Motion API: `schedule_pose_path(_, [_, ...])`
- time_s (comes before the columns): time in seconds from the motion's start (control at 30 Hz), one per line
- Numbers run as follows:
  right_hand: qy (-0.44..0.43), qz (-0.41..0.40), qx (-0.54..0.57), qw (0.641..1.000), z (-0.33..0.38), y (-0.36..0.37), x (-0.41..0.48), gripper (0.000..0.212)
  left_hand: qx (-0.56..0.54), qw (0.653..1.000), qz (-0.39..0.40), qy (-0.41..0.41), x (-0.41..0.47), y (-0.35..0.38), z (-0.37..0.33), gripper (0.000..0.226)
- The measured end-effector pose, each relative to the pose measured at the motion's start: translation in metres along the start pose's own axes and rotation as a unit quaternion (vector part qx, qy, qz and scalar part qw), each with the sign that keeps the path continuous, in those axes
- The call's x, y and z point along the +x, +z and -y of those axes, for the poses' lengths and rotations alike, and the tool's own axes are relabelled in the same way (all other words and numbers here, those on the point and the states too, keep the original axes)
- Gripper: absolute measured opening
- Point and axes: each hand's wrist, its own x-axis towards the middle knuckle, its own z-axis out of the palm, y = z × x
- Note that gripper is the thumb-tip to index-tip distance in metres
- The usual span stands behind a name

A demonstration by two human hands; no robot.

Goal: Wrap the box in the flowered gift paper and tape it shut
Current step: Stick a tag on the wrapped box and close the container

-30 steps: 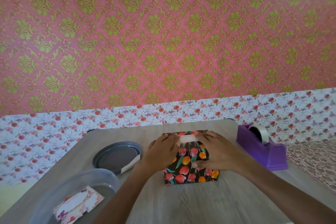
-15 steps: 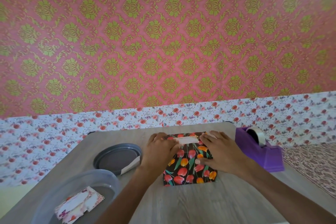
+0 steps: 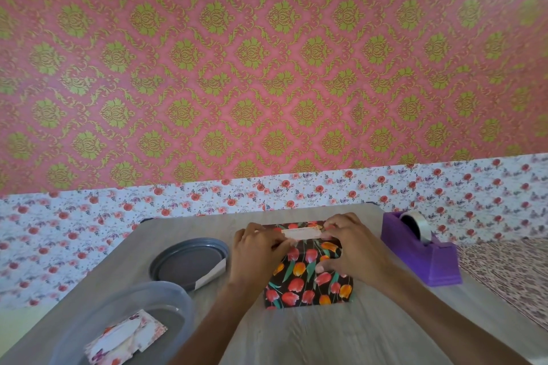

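Both hands have shifted since the earlier view: the right hand (image 3: pixel 353 249), which lay flat across the box (image 3: pixel 308 284), is now arching up onto its fingertips.

Curled fingers of the left hand (image 3: pixel 255 249) are pinching the left end of a pale strip (image 3: pixel 302 233), and the right hand's bent fingers are pressing its right end, with the thumb resting on the paper just nearer the person. The strip is lying along the box's far top edge. The box is sitting under the grip, wrapped in glossy black paper with red and orange tulips, its corners crisp. Bare grey wood-grain table (image 3: pixel 296 335) is stretching nearer than the grip. A blocky purple tape dispenser (image 3: pixel 421 255) is standing right of the grip, apart. A round grey lid (image 3: pixel 186 264) and a clear, rounded plastic tub (image 3: pixel 166 299) are sitting left.
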Motion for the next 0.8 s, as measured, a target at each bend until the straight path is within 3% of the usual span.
schedule_pose_path(0.1, [0.009, 0.023, -0.008, 1.0, -0.002, -0.003, 0.003, 0.075, -0.033, 0.999, -0.011, -0.015, 0.002, 0.001, 0.0, 0.038])
schedule_pose_path(0.17, [0.011, 0.056, -0.03, 0.998, -0.003, -0.006, 0.006, 0.087, -0.04, 0.999, 0.0, -0.019, 0.004, 0.0, 0.001, 0.038])
schedule_pose_path(0.27, [0.015, 0.133, -0.067, 0.989, -0.003, -0.008, 0.014, 0.104, -0.013, 0.995, 0.098, 0.001, 0.008, 0.001, 0.004, 0.042])
schedule_pose_path(0.4, [0.056, 0.227, -0.024, 0.972, -0.009, -0.012, 0.021, 0.112, 0.102, 0.974, 0.193, 0.069, 0.01, 0.007, 0.014, 0.054])
schedule_pose_path(0.57, [0.036, 0.211, -0.067, 0.975, -0.014, -0.011, 0.021, 0.111, 0.029, 0.975, 0.22, 0.031, 0.019, 0.008, 0.013, 0.054])
schedule_pose_path(0.67, [0.004, 0.173, -0.11, 0.979, -0.014, -0.016, 0.023, 0.11, 0.079, 0.972, 0.215, 0.05, 0.016, 0.008, 0.01, 0.056])
schedule_pose_path(0.8, [-0.002, 0.16, -0.132, 0.978, -0.011, -0.018, 0.024, 0.109, 0.06, 0.981, 0.185, 0.024, 0.013, 0.008, 0.004, 0.048])
